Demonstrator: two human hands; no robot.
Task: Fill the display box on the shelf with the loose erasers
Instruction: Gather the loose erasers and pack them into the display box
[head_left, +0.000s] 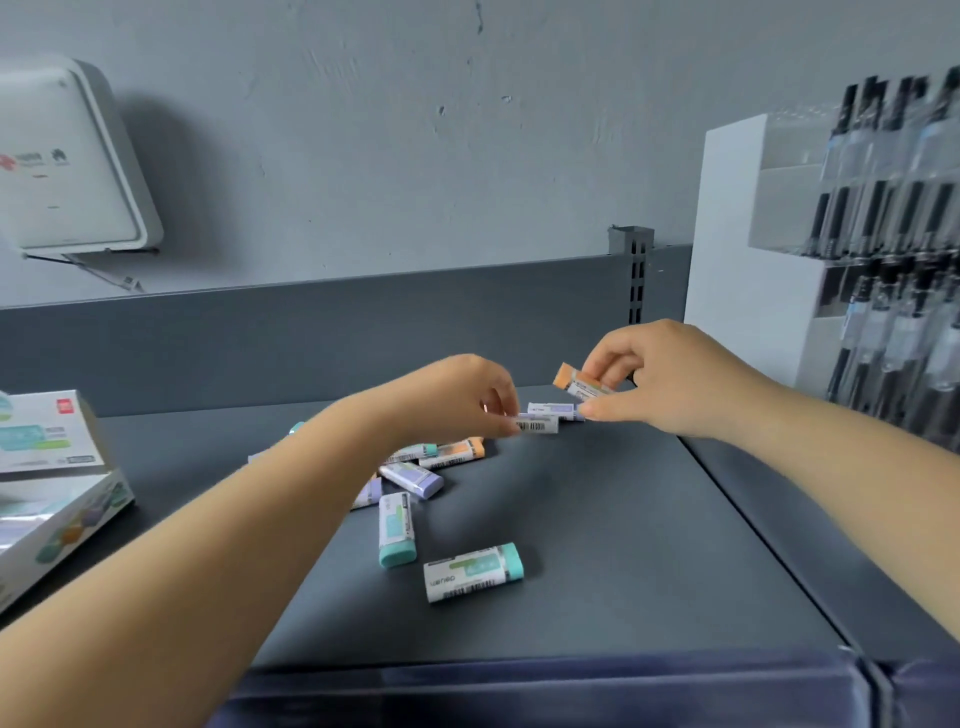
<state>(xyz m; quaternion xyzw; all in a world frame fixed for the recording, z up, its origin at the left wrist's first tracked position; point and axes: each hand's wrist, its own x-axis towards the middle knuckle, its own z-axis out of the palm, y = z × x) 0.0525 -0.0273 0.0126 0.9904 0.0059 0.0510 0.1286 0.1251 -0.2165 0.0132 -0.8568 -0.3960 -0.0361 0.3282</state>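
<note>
Several loose erasers in white sleeves lie on the dark grey shelf (597, 545): a teal one (474, 571) nearest me, another teal one (397, 530), a purple one (411, 479) and an orange one (453, 453). My right hand (670, 379) holds an orange eraser (579, 383) just above the shelf, over a purple eraser (555, 410). My left hand (462, 395) pinches a white-sleeved eraser (537, 425) with a barcode. The display box (52, 499) stands at the far left, its lid flap raised.
A white pen display rack (831, 270) with several black pens stands at the right on the neighbouring shelf. A white router (67, 161) hangs on the grey wall at the upper left. The shelf's back rail runs behind the erasers.
</note>
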